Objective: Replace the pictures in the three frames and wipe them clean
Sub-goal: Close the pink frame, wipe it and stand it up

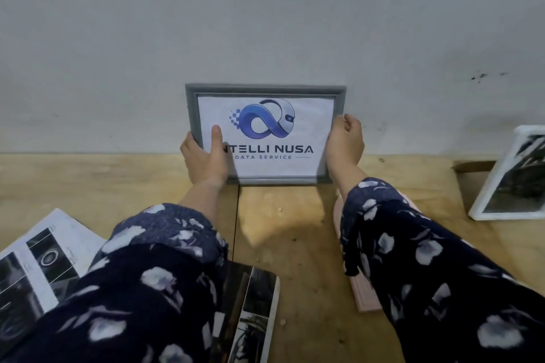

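A grey picture frame (265,90) stands upright on the wooden table against the wall, showing a white sheet with a blue logo and the words "INTELLI NUSA DATA SERVICE". My left hand (205,158) grips its left edge, thumb lying on the glass. My right hand (345,141) holds the right edge, fingers curled round the frame's side. A white frame (483,203) with a dark picture leans at the far right. A pink frame (364,295) lies flat under my right forearm, mostly hidden by the sleeve.
Printed sheets with black-and-white pictures (38,262) lie at the near left of the wooden table (88,180). Another glossy picture strip (253,312) lies near the front edge between my arms. The grey wall (265,9) rises right behind the frames.
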Tool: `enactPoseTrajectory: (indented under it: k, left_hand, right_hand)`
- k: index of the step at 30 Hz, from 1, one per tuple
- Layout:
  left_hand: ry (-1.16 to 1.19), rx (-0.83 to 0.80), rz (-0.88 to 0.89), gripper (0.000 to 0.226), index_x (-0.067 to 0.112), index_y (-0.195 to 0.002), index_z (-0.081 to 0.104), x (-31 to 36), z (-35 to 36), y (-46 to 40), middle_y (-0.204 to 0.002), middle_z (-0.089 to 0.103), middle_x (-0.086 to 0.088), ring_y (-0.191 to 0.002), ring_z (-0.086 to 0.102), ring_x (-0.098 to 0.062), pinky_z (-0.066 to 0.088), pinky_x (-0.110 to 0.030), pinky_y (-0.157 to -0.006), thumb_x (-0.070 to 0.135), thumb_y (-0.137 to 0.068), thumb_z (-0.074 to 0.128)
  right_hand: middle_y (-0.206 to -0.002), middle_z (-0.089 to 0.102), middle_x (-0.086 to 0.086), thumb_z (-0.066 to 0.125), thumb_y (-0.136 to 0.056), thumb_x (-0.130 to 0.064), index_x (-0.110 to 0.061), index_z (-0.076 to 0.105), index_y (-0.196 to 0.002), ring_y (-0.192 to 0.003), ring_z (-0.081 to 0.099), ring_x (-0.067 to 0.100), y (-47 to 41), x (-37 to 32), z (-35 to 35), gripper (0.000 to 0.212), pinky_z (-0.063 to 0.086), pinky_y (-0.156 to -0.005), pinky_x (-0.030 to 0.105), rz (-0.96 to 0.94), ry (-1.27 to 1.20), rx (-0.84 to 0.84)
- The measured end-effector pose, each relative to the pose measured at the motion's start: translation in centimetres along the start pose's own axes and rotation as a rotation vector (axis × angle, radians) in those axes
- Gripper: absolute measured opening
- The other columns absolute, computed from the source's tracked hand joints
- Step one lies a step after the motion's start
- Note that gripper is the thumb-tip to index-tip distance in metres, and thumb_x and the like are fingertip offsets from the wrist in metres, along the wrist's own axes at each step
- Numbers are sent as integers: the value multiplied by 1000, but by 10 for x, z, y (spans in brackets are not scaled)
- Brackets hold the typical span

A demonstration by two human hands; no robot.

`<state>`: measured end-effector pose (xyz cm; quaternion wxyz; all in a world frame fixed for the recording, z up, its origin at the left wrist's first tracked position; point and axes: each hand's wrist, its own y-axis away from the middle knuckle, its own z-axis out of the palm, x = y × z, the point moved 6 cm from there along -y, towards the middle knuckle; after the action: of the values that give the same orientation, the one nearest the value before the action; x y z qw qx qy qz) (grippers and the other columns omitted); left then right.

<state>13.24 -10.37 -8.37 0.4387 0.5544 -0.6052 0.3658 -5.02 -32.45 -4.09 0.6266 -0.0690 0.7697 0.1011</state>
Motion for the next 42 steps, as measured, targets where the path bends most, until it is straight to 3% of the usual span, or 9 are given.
enactPoseTrajectory:
  k: [6,10,18,22,25,31,36,39,42]
  left_hand:
    - [22,-118,30,79,17,-148,30,5,14,-14,-153,27,-1,-137,34,-24,26,-45,-115,68,-88,39]
    - [-16,-103,29,79,17,-154,15,4,17,-15,-158,16,3,-143,25,-19,20,-39,-117,63,-93,38]
    - [-284,-127,15,84,13,-154,-6,15,27,4,-162,-7,1,-149,5,-22,3,-51,-119,59,-96,33]
    - [-368,-212,44,85,11,-154,-6,19,44,41,-162,-10,1,-149,0,-20,4,-51,-119,57,-96,37]
    - [-397,-285,85,83,13,-154,-4,21,59,75,-162,-10,3,-149,-1,-19,4,-51,-119,58,-96,35]
    - [-477,-429,97,82,15,-155,2,10,92,166,-162,-4,1,-149,1,-20,3,-51,-119,58,-96,37]
    - [-545,-520,124,84,14,-155,6,-16,116,253,-162,3,-2,-148,8,-25,8,-53,-118,61,-93,39]
    - [-632,-580,135,80,13,-154,8,-41,122,300,-161,8,-4,-148,10,-24,6,-55,-118,60,-95,34]
    - [-710,-591,189,64,12,-153,12,-60,122,331,-160,13,-6,-147,12,-24,3,-53,-119,48,-101,21]
  right_hand:
    - [-132,52,-5,39,-99,-36,-24,43,-138,-118,48,18,-14,10,9,41,31,-90,25,43,-23,-78]
    - [-115,50,-11,42,-98,-32,-23,41,-137,-101,48,13,-15,15,12,40,33,-85,26,16,-33,-102]
    - [-147,38,4,45,-93,-19,-20,31,-146,-125,47,25,-25,18,8,55,39,-105,37,7,168,-204]
    - [-148,35,8,46,-90,-14,-20,26,-148,-125,48,31,-18,37,-13,62,42,-103,43,54,325,-341]
    - [-145,38,11,44,-87,-11,-20,28,-148,-108,54,29,-10,48,-37,63,47,-87,37,49,437,-430]
    - [-142,45,10,46,-83,-9,-20,36,-144,-119,51,32,15,74,-116,63,48,-97,42,-37,685,-516]
    - [-132,51,7,51,-77,-7,-23,42,-138,-106,59,29,41,101,-197,63,53,-81,38,-44,776,-558]
    - [-129,53,4,56,-69,-18,-31,44,-130,-114,53,27,58,122,-244,64,49,-93,42,-45,864,-573]
    - [-136,45,2,62,-75,-29,-28,40,-134,-126,38,27,74,138,-278,63,35,-104,41,-141,1024,-593]
